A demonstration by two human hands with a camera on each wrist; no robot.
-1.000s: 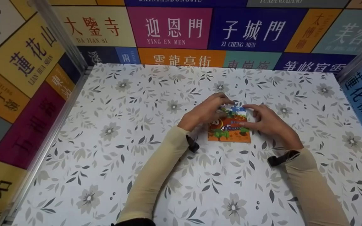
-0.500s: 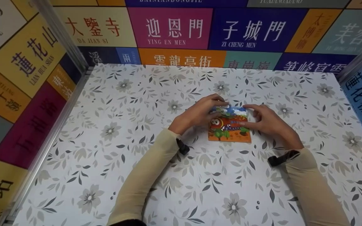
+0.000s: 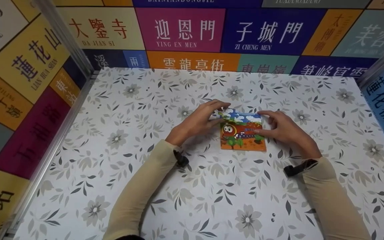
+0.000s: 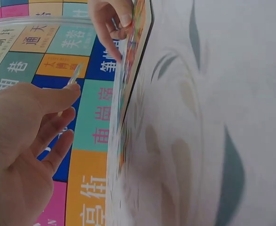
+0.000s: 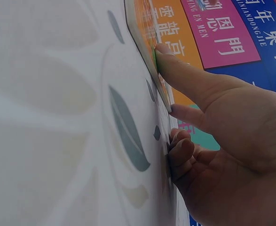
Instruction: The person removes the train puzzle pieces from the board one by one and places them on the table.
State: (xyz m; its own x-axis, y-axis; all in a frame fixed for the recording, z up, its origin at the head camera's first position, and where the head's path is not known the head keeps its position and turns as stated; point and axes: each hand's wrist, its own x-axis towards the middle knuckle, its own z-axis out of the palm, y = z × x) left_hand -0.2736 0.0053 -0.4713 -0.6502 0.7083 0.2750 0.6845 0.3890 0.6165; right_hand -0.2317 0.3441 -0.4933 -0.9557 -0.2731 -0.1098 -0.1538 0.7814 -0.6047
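Note:
A small, brightly coloured cartoon picture board [image 3: 243,143] lies flat on the table, showing a red big-eyed figure under a blue sky. At its upper left corner, my left hand [image 3: 198,118] pinches a small thin pale piece [image 4: 75,75] between thumb and finger. The left wrist view shows that piece nearly edge-on, raised off the surface; its kind is unclear. On the board's right side, my right hand [image 3: 283,126] rests its thumb [image 5: 175,66] on the picture face. Its index fingertip touches near the upper right corner, while the other fingers are bent beside the board.
The table [image 3: 165,186] wears a white cover printed with grey flowers and leaves. Panels with large coloured lettering [image 3: 182,30] stand behind it and at both sides. A metal frame post [image 3: 62,36] rises at the back left.
My left hand has moved left across the top of the board to its upper left corner, uncovering the sky and the figure's face. The right hand and the board have stayed in place.

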